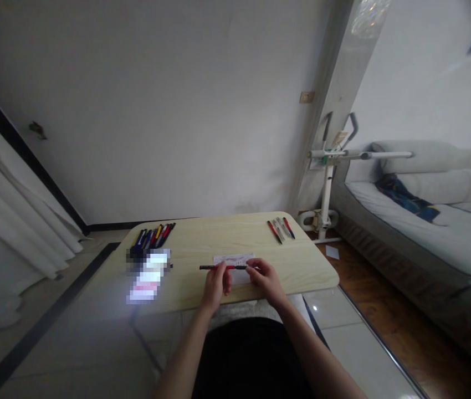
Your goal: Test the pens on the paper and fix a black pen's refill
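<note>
A red and black pen lies level between my two hands, above a sheet of paper with marks on it. My left hand pinches the pen near its middle, its black end sticking out to the left. With closed fingertips, my right hand grips the pen's right end. Whether the pen's cap is on or off is too small to tell. The paper rests on the light wooden table, partly covered by my hands.
Several pens lie in a row at the table's left. More pens, red-black and clear, lie at its back right. A blurred-out bright screen is at the left front. White exercise equipment and a grey sofa stand to the right.
</note>
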Demonstrator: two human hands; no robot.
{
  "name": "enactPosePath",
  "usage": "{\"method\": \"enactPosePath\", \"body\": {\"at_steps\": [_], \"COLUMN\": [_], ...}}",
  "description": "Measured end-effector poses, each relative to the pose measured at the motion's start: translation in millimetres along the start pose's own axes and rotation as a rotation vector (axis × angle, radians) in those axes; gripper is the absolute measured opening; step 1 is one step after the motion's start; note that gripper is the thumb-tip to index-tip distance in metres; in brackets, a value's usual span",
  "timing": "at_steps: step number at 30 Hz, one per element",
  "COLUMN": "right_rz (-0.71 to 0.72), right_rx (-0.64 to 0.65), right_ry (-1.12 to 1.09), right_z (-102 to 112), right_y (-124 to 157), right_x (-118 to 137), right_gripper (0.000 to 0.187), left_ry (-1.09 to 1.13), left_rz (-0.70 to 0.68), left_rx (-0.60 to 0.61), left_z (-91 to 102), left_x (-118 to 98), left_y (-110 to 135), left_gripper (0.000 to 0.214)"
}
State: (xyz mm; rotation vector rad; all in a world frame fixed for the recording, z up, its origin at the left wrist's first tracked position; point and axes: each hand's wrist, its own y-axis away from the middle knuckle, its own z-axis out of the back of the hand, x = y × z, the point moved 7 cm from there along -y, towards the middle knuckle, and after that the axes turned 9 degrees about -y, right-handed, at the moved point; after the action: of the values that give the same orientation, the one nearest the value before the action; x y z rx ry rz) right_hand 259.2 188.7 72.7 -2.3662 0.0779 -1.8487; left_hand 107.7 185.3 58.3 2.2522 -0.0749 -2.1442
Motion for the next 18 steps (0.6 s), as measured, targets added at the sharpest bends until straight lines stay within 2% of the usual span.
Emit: {"method": "enactPosePath", "body": {"at_steps": [4, 9, 18], "right_rz": [0.021, 0.022, 0.01], "right_rx": [-0.001, 0.018, 0.01], "right_ry": [0.083, 0.176, 0.093], "right_z": [-1.3, -3.9, -0.7], "right_y": [-0.5, -0.2, 0.5], "right_x": [1.2, -0.5, -1.9], "right_gripper": [0.028, 0.039, 0.034], "left_ry": [0.005, -0.002, 0.041], "left_rz": [-0.007, -0.008, 0.024], "left_rx": [-0.01, -0.002, -0.009], "left_z": [0.0, -0.8, -0.8], "left_x": [-1.1, -4.3, -1.8], "left_y": [0.2, 1.4, 1.2], "left_gripper": [0.044, 0.043, 0.042]}}
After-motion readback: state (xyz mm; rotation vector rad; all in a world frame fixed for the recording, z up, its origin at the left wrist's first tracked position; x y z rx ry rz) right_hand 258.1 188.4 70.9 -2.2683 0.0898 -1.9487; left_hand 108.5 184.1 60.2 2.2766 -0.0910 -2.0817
